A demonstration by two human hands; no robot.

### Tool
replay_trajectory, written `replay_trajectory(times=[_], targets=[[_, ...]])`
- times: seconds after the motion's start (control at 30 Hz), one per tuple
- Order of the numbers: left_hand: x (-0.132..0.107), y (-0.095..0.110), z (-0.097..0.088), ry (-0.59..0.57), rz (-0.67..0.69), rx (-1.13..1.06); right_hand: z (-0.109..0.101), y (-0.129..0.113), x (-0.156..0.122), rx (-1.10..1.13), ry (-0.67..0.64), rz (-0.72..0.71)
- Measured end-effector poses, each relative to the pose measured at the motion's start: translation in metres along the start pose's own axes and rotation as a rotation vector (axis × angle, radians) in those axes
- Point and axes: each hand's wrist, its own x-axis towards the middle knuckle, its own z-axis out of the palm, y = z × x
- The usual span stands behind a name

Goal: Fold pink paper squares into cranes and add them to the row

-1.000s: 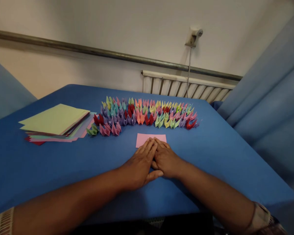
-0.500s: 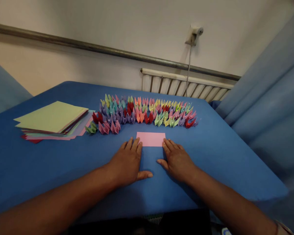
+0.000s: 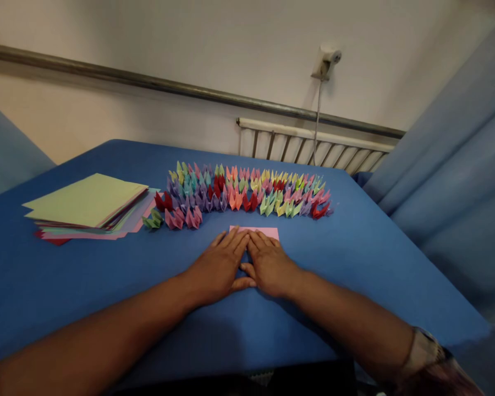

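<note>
1. I have the pink paper (image 3: 272, 231) lying flat on the blue table (image 3: 334, 247), just on the far side of the palms and partly under the fingers. Its long axis runs left to right, across the line of my reach.
2. My left hand (image 3: 216, 269) is spread flat, palm down, fingers stretched out over the left part of the sheet. It grips nothing.
3. My right hand (image 3: 273, 269) lies the same way over the right part, also flat and gripping nothing. The index fingertips come together near the middle, so neither hand is clearly nearer to the paper.
4. The near edge is hidden under my fingers; I can't tell from here how it lies or whether there is a fold.
5. Beyond the paper, apart from it, folded paper figures (image 3: 236, 199) in many colours stand in rows running left to right.
6. Well to the left of both hands I see a stack of coloured sheets (image 3: 88, 201), pale green on top.
</note>
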Motion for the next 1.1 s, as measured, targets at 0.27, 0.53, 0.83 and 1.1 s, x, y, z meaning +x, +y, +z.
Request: replay_trajectory(times=[0.27,0.53,0.83,1.1], targets=[[0.015,-0.024,0.004,0.052,-0.151,-0.041,-0.007,0.034,-0.005,-0.035,0.061,0.248],[0.026,-0.034,0.005,0.216,-0.140,-0.143,-0.011,0.059,0.007,0.114,0.136,0.327],[0.025,-0.040,0.007,0.228,-0.108,-0.183,-0.013,0.062,0.010,0.156,0.160,0.331],[0.024,-0.041,0.007,0.230,-0.112,-0.258,-0.010,0.061,0.010,0.356,0.132,0.389]])
